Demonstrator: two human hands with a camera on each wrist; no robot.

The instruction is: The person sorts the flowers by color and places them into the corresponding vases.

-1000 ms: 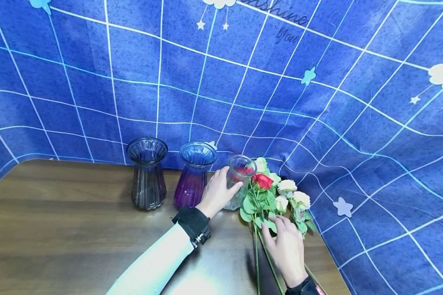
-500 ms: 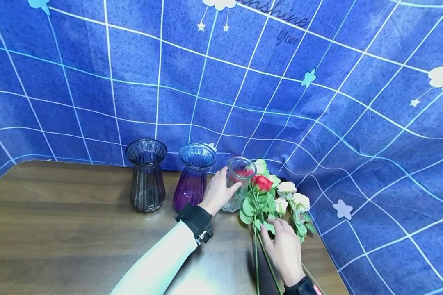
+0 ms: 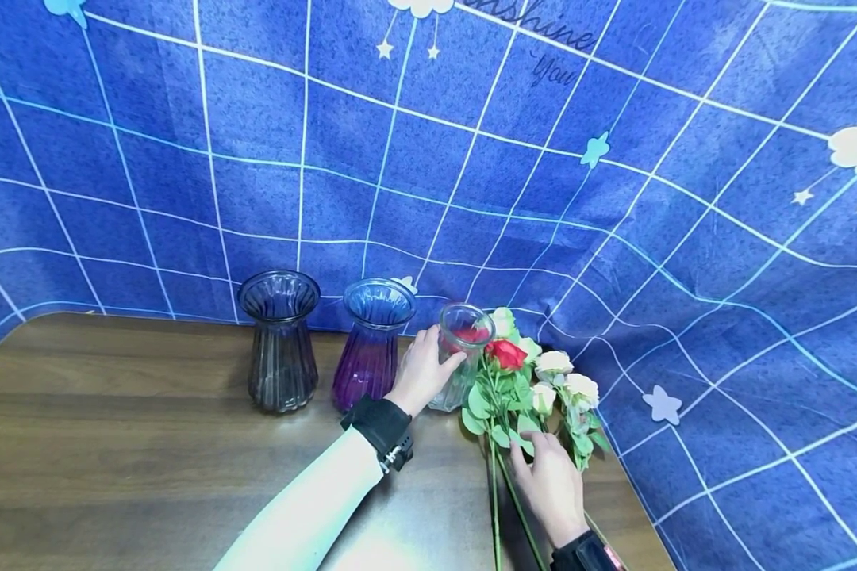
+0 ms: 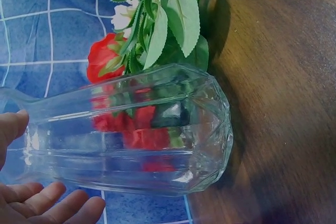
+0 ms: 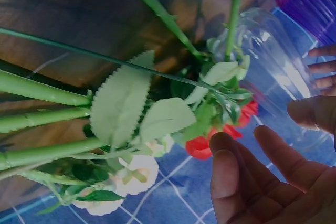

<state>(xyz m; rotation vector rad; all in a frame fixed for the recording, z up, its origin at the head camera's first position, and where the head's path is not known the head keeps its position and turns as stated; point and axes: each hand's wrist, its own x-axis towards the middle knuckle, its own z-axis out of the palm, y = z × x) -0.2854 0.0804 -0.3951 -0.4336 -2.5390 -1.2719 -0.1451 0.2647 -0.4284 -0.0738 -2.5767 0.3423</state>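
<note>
My left hand (image 3: 421, 373) holds the clear glass vase (image 3: 459, 386) near its neck, thumb in front and fingers along its left side. In the left wrist view the vase's faceted base (image 4: 223, 129) stands on the wooden table, and red petals show through the glass. Right beside the vase lies a red rose (image 3: 505, 354) with green leaves and long stems pointing toward me. Several cream roses (image 3: 582, 388) lie to its right. Over the leaves and stems is my right hand (image 3: 551, 484), its fingers loosely bent and nothing between them in the right wrist view (image 5: 273, 182).
To the left stand a purple-blue glass vase (image 3: 367, 369) and a smoky grey glass vase (image 3: 283, 365), both upright. A blue gridded cloth (image 3: 257, 159) hangs behind and to the right of the wooden table (image 3: 114, 444).
My right hand has shifted very slightly, its fingertips a little lower over the leaves. My left hand stays at the clear vase. The head view has drifted slightly.
</note>
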